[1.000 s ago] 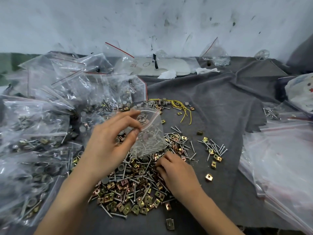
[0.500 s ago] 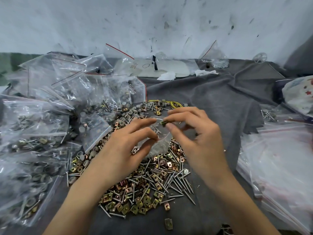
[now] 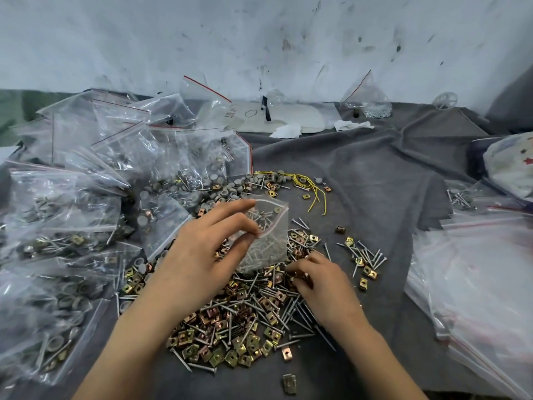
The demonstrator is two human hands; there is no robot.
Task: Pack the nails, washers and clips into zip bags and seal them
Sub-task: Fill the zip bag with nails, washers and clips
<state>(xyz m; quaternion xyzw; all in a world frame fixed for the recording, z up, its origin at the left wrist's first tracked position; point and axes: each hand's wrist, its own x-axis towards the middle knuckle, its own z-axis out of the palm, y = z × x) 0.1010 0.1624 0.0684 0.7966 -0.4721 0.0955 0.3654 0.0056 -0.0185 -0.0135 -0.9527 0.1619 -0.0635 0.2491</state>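
Note:
My left hand (image 3: 207,249) pinches the red-striped mouth of a small clear zip bag (image 3: 268,238), which stands open and holds nails and a clip. My right hand (image 3: 320,281) is down on the loose pile of nails and brass clips (image 3: 242,321), with its fingertips curled into the pieces just below the bag; what they hold is hidden. Grey round washers (image 3: 230,192) lie scattered behind the bag. A second small scatter of nails and clips (image 3: 364,259) lies to the right.
Filled zip bags (image 3: 63,226) are heaped along the left. A stack of empty zip bags (image 3: 473,272) lies at the right edge. Yellow wire (image 3: 311,189) sits behind the bag, all on a grey cloth (image 3: 375,174). White papers (image 3: 288,119) lie near the wall.
My right hand has dropped from the bag's mouth, where it brought a clip, back down to the pile. My left hand still holds the bag open.

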